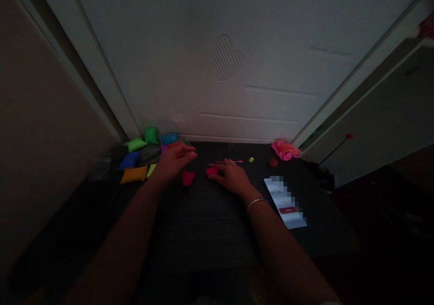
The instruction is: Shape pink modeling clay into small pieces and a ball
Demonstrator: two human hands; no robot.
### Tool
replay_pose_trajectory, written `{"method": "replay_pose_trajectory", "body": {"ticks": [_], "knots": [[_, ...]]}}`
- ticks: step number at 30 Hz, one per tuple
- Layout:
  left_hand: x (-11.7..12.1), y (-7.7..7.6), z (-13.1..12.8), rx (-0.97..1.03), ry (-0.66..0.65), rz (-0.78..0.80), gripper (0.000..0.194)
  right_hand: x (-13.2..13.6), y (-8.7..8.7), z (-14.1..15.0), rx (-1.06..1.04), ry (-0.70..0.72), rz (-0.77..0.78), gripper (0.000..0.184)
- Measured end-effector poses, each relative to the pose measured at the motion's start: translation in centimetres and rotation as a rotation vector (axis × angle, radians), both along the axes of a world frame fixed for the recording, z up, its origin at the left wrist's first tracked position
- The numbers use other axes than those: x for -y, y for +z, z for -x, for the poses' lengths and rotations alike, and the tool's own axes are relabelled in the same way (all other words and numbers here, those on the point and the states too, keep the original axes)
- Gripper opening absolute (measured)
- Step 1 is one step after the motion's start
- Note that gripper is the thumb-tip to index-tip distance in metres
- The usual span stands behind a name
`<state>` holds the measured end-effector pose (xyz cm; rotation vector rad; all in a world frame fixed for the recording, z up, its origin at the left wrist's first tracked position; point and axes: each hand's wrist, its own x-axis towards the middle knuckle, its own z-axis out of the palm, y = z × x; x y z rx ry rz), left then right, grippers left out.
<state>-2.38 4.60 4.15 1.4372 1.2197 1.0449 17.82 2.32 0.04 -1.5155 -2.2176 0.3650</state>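
Observation:
My left hand [172,161] hovers over the far left part of the dark table, its fingers stretched out and apart from the thumb, with nothing in them. Below its fingertips lies a lump of red modelling clay [187,178]. My right hand [233,177], a bracelet at the wrist, has thumb and fingers closed around a smaller piece of red modelling clay [211,171] at the tabletop. Just behind these fingers lies a thin pink stick tool [240,161], partly hidden by the hand.
Left are colourful clay packets, including orange [134,174], blue [130,159] and green [151,135]. Right are a yellow bit [251,159], a brown lump [273,162], a pink ruffled piece [285,150] and a lit phone [285,205]. A white panel [217,97] with embossed hearts bounds the table's back.

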Motion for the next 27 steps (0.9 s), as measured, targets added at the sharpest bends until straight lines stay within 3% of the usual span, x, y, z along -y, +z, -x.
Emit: {"method": "replay_pose_trajectory", "body": {"ticks": [3,6,9,13,15,18,22,27], "knots": [[-0.1,-0.6,1.1,-0.214,-0.128,0.005,0.037,0.1,-0.3,-0.1,0.056,-0.011,-0.01,0.052],[0.0,-1.4,1.7,-0.388,-0.192,-0.021,0.047,0.0,0.1,-0.4,-0.049,-0.048,0.002,0.067],[0.1,-1.4,1.4,-0.462,-0.185,-0.053,0.042,-0.2,0.8,-0.4,-0.306,-0.137,-0.002,0.055],[0.5,-0.4,-0.2,-0.179,-0.128,-0.015,0.043,0.1,1.5,0.3,-0.578,-0.095,-0.04,0.048],[0.8,-0.3,-1.1,0.011,-0.094,0.003,0.045,0.4,1.6,0.9,-0.557,0.007,-0.067,0.058],[1.2,-0.7,-2.0,0.152,-0.179,0.079,0.047,0.8,1.5,1.5,-0.449,0.142,-0.125,0.058],[1.3,-1.3,-2.1,0.2,-0.274,0.141,0.043,0.8,1.2,1.6,-0.364,0.169,-0.163,0.037],[1.3,-1.4,-2.0,0.111,-0.291,0.149,0.033,0.8,1.1,1.6,-0.247,0.173,-0.151,0.027]]}}
